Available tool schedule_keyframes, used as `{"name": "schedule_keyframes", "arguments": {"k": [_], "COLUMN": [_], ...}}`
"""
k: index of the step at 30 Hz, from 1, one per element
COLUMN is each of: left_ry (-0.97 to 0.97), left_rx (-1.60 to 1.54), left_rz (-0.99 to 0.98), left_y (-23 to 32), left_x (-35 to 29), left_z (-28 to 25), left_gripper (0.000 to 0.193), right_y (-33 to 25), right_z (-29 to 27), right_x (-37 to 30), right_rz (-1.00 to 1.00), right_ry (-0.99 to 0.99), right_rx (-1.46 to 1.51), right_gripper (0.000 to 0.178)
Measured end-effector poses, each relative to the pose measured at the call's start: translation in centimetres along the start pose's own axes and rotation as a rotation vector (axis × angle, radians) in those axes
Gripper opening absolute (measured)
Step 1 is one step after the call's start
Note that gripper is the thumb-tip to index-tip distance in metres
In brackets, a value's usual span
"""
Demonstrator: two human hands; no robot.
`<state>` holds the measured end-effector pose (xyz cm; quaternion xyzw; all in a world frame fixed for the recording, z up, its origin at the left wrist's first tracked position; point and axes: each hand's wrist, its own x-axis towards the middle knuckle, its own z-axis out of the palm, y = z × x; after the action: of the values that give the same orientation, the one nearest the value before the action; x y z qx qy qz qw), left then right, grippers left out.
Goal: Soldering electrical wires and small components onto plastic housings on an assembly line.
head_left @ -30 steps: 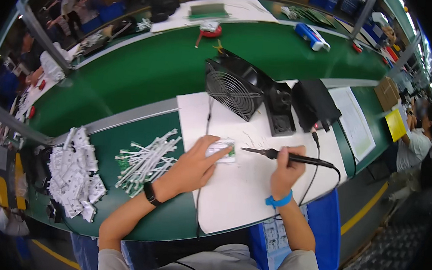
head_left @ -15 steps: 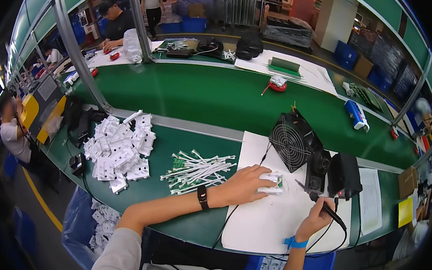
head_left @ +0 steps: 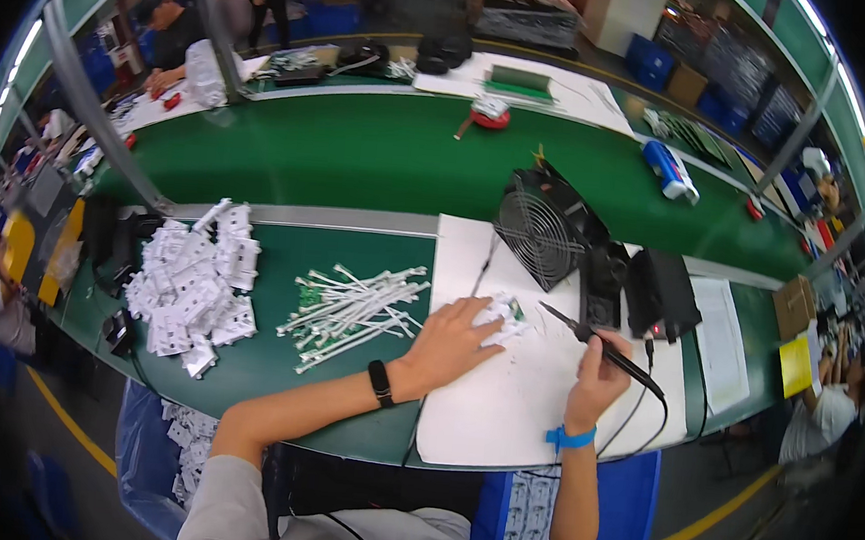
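A small white plastic housing (head_left: 502, 320) with a bit of green circuit board lies on the white sheet (head_left: 482, 424). My left hand (head_left: 444, 346) rests palm down at its left side, fingertips and thumb spread around its edge and steadying it; the fingers partly cover it. My right hand (head_left: 600, 382) is closed around the handle of a soldering iron (head_left: 612, 353). The iron's thin tip points up and left, just right of the housing; whether they touch I cannot tell. Left of my left hand lies a bundle of white cables (head_left: 359, 315) with small green boards.
A heap of white housings (head_left: 191, 283) covers the bench's left part. A black fan (head_left: 540, 237) and black soldering station (head_left: 664, 291) stand behind the iron. Beyond runs a green conveyor (head_left: 340, 163). Below left is a lined bin (head_left: 143, 461); the iron's cord loops at right.
The whole view has shifted, so the bench appears higher and further left. The iron's tip is slightly closer to the housing. My left hand has slid slightly back toward me, uncovering more of its edge.
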<state>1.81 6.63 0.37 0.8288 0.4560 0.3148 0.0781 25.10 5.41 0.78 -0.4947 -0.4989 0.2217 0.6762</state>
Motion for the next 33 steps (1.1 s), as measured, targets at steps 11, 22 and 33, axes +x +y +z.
{"name": "schedule_keyframes", "arguments": {"k": [11, 22, 33], "left_ry": [-0.025, 0.02, 0.028], "left_rx": [-0.056, -0.069, -0.057], "left_rz": [-0.006, 0.004, -0.015], "left_y": [0.4, 0.4, 0.5], "left_x": [-1.1, -1.3, -1.4], "left_z": [-0.6, -0.3, 0.0], "left_gripper": [0.04, 0.037, 0.037], "right_y": [0.3, -0.1, -1.1], "right_z": [0.0, 0.9, 2.1], "right_x": [-1.4, -1.1, -1.3], "right_rz": [-0.126, 0.019, 0.08], "right_ry": [-0.111, -0.235, -0.233], "right_rx": [-0.112, -0.107, -0.139], "right_gripper": [0.008, 0.012, 0.01]}}
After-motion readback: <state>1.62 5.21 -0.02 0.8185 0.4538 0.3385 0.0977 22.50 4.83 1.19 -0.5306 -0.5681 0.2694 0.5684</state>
